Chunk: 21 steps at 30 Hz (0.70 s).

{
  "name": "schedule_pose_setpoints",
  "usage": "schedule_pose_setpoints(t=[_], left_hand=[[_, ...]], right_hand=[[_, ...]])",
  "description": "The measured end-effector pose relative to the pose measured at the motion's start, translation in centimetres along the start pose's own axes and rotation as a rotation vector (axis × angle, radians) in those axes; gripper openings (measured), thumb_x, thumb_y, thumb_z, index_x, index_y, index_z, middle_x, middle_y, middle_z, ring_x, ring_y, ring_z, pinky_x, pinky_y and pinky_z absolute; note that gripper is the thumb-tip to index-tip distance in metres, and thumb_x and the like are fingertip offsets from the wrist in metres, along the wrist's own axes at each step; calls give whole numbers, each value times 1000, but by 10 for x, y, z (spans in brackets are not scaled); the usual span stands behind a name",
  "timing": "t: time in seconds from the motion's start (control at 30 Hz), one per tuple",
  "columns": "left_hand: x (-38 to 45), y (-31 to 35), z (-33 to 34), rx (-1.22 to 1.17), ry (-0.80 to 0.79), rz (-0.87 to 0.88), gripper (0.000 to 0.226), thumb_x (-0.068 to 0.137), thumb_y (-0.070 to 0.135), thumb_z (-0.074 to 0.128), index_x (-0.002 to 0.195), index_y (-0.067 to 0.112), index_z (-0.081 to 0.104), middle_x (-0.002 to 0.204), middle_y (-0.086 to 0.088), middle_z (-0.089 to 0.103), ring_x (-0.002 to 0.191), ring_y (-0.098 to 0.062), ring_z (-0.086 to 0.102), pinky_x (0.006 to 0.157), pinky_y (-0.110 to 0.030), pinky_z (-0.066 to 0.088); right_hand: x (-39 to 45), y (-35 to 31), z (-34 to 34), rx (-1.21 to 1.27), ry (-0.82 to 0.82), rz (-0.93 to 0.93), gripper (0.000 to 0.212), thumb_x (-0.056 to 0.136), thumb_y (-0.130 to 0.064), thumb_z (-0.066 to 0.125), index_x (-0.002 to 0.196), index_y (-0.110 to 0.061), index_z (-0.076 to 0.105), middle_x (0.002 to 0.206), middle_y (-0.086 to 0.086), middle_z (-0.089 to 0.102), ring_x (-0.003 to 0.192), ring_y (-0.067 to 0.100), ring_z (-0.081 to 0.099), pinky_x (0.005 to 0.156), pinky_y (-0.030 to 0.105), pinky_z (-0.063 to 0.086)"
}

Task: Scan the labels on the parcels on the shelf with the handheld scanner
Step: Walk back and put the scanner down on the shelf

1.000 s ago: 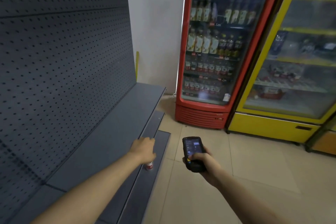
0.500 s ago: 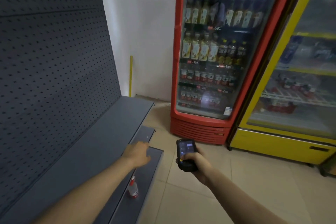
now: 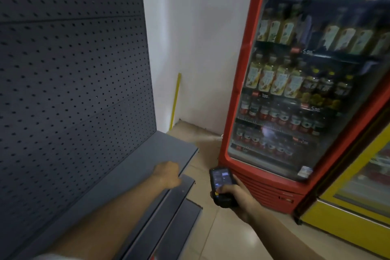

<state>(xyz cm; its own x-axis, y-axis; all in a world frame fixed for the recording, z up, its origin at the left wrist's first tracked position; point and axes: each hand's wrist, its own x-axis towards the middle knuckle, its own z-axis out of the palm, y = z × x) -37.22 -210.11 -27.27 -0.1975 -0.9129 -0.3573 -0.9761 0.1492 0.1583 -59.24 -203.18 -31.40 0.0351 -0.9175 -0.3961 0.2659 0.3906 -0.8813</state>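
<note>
Right fingers [image 3: 226, 189] wrapped round scanner [image 3: 221, 183]; left hand [image 3: 167, 176] fisted over grey shelf [image 3: 126, 175].

Both forearms bare to the frame edge, no watch/rings/gloves seen on left hand [image 3: 167, 174] or right hand [image 3: 236, 193]; pale sleeve edge [image 3: 57, 256] at bottom left, blurred.
</note>
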Motion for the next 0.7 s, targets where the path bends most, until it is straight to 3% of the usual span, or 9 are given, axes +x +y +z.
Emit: schedule_pose_setpoints(t=[0.1,0.17,0.27,0.37,0.5,0.57,0.63,0.7], left_hand=[[30,-1,-6,-17,-11,-65,34,90,33,55,114,9,59,116,-10,62,105,-27,60,91,-38,51],[50,-1,-9,-30,-19,-113,30,92,33,54,107,8,60,111,-12,63,104,-28,60,90,-36,51],[80,-4,-14,-87,-21,-187,20,92,28,53,93,9,59,104,-14,63,99,-30,61,86,-37,53],[106,-3,-23,-142,-9,-295,30,91,24,53,112,5,61,113,-14,63,106,-31,61,90,-38,51],[130,2,-38,-126,30,-414,30,90,20,52,116,9,61,116,-8,63,107,-27,60,89,-34,47],[142,1,-39,-167,61,-432,30,91,19,51,119,10,58,117,-9,62,99,-23,58,90,-34,47],[145,-3,-31,-218,40,-443,32,96,24,47,124,10,53,120,-7,59,96,-18,51,94,-34,44],[147,-13,-22,-259,-30,-491,40,100,29,41,134,8,46,128,-2,49,111,-18,48,104,-32,38]], right_hand=[[34,-16,-4,-24,-42,27,43,63,7,60,105,0,55,83,27,61,81,39,58,56,34,44],[62,-27,-8,-61,-64,63,51,58,3,61,108,4,54,79,27,60,79,38,56,51,30,41],[113,-41,-15,-110,-125,108,62,55,2,63,116,-1,54,84,27,59,81,39,57,51,30,43],[169,-58,-19,-153,-212,154,68,54,2,67,120,-5,54,90,27,63,78,38,63,50,30,46],[224,-79,-11,-255,-347,227,71,48,0,73,117,-4,59,89,24,67,81,36,65,56,33,50],[249,-84,-5,-245,-387,270,59,55,7,69,113,3,59,90,25,65,73,32,63,56,31,51],[263,-86,8,-235,-440,330,33,61,10,65,93,8,60,86,22,60,66,29,58,56,31,50],[277,-82,23,-272,-447,376,12,66,7,66,76,5,59,77,19,56,63,28,54,58,33,44]])
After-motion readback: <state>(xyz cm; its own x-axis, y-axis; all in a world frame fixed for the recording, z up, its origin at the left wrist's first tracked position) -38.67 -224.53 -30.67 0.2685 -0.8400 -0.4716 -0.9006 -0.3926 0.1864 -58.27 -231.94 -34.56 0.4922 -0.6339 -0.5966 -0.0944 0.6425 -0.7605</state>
